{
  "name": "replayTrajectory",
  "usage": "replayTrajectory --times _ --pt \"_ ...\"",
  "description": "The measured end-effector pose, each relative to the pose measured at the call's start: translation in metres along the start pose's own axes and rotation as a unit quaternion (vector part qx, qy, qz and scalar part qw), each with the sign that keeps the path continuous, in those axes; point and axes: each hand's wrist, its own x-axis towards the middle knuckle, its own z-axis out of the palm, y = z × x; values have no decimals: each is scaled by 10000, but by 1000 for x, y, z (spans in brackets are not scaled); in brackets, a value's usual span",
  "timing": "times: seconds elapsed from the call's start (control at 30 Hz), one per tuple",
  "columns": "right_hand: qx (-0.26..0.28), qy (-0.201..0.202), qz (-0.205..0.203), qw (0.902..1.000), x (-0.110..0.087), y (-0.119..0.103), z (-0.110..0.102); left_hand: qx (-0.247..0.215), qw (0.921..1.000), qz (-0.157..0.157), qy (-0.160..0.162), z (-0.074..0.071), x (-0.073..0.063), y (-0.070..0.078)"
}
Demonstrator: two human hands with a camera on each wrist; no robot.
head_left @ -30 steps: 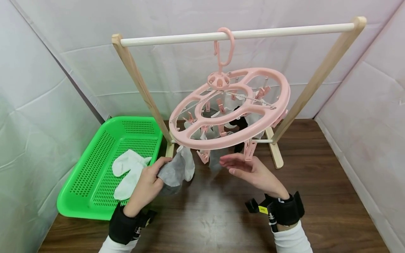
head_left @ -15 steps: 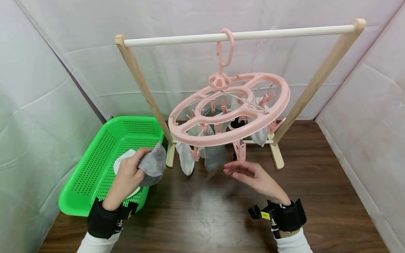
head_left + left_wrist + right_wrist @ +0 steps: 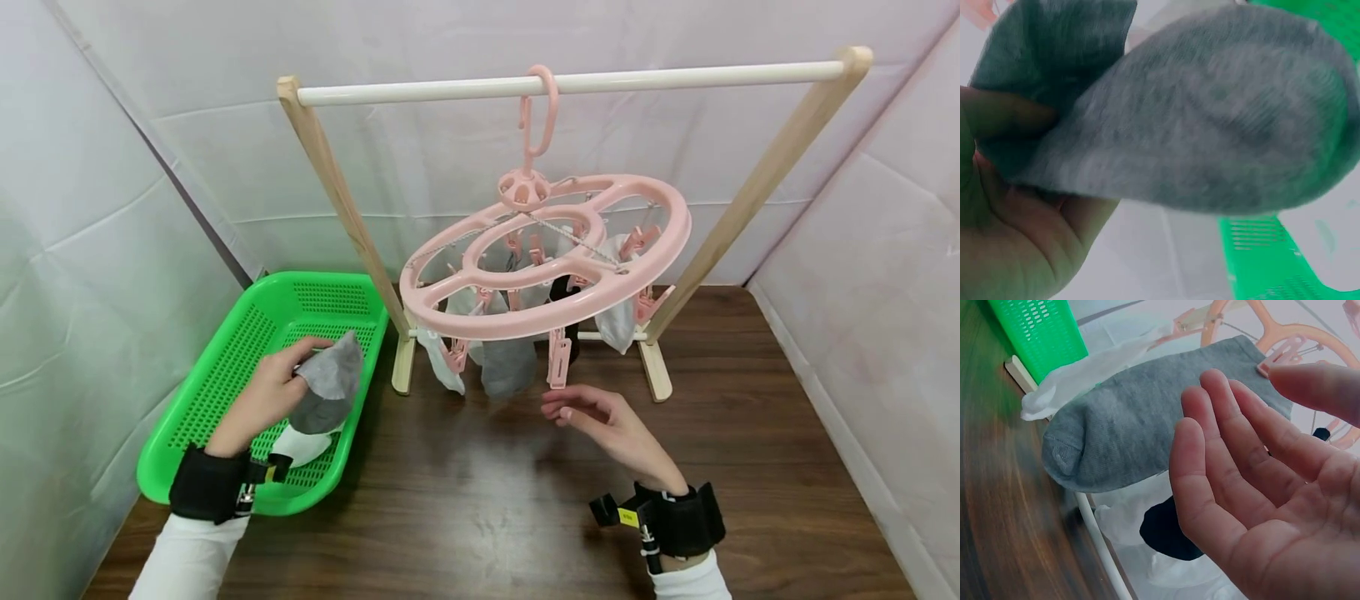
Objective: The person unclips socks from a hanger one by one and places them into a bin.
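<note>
In my left hand [image 3: 266,392] I pinch a grey sock [image 3: 330,383], held over the green basket [image 3: 187,417]. The left wrist view shows the thumb and fingers gripping one end of that sock [image 3: 1210,125]. A white sock [image 3: 303,446] lies in the basket beneath it. My right hand [image 3: 611,429] holds nothing; its fingers are relaxed, just under a pink clothespin [image 3: 558,358] of the round pink drying hanger [image 3: 517,325]. Another grey sock [image 3: 1122,419] hangs from the hanger, behind the right fingers in the right wrist view.
The hanger hooks over a white rod [image 3: 675,79] on a wooden stand [image 3: 757,183]. White socks [image 3: 618,321] and a black sock [image 3: 573,333] hang below it. The stand's feet [image 3: 654,371] rest on the dark wooden table [image 3: 487,500]. Pale fabric walls surround it.
My left hand has carried the grey sock leftward, away from the hanger and over the basket. The hanger has swung slightly. The right hand has shifted a little right and down.
</note>
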Motion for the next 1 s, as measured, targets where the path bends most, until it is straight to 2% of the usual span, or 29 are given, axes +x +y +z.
replayTrajectory --times 0.1,0.23,0.33,0.5,0.67,0.8,1.0 --pt "18 58 -65 10000 -1 3 -1 -300 9982 -355 -370 -6 5 -13" --pt "122 76 64 9999 -3 7 -1 -593 9919 -848 -733 -16 9 -28" --pt "117 105 76 9998 -5 9 -1 -677 9875 -1011 -1002 -22 10 -36" --pt "-72 316 17 9995 -6 11 -3 -751 9837 -1019 -1280 -25 8 -42" --pt "-396 546 79 9977 -4 6 -10 -770 9844 -1003 -1226 -22 6 -40" --pt "-736 693 58 9949 1 -5 -17 -698 9874 -769 -1194 -15 8 -34" --pt "-1437 1025 -361 9836 16 -28 -19 -686 9882 -338 -1326 -1 5 -17"
